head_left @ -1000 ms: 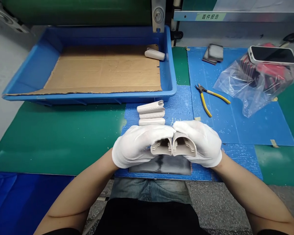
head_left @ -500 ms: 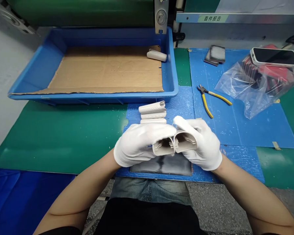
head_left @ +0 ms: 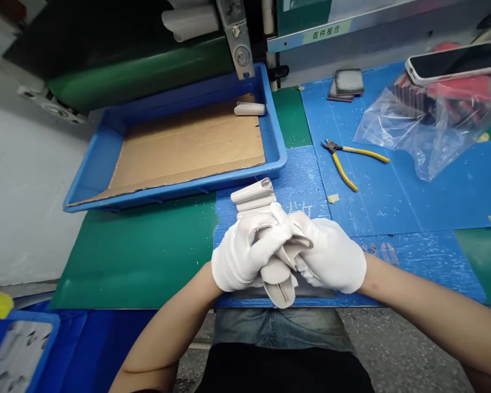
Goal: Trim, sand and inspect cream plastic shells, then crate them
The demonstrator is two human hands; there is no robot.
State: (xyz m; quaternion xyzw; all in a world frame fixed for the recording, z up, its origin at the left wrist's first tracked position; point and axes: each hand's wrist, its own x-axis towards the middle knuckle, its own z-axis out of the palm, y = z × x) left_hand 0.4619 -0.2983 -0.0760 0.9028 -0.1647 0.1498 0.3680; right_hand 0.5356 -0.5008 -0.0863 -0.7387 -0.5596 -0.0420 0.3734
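Note:
Both hands wear white gloves and meet over the near edge of the bench. My left hand [head_left: 249, 251] is closed around a hollow off-white plastic shell [head_left: 279, 292], whose rounded end points down toward me. In my right hand [head_left: 329, 254] is a second off-white plastic shell [head_left: 294, 248], tilted and pressed against the first; the fingers hide much of both. Just beyond the hands lie several similar off-white shells [head_left: 253, 194] in a row. A dark, worn pad [head_left: 253, 293] shows partly beneath the hands.
A blue bin [head_left: 276, 136] lined with cardboard [head_left: 188, 142] holds one shell [head_left: 249, 108]. Above it runs a green conveyor belt [head_left: 147, 71] carrying another shell [head_left: 192, 23]. To the right are yellow-handled nippers [head_left: 343, 158], sanding pads [head_left: 349, 82], and a phone [head_left: 458, 61] on a plastic bag [head_left: 425, 158].
The two shells, earlier side by side with open ends toward me, are now turned and overlapping. My hands have come closer together. The view has tilted, bringing a shell on the conveyor into sight.

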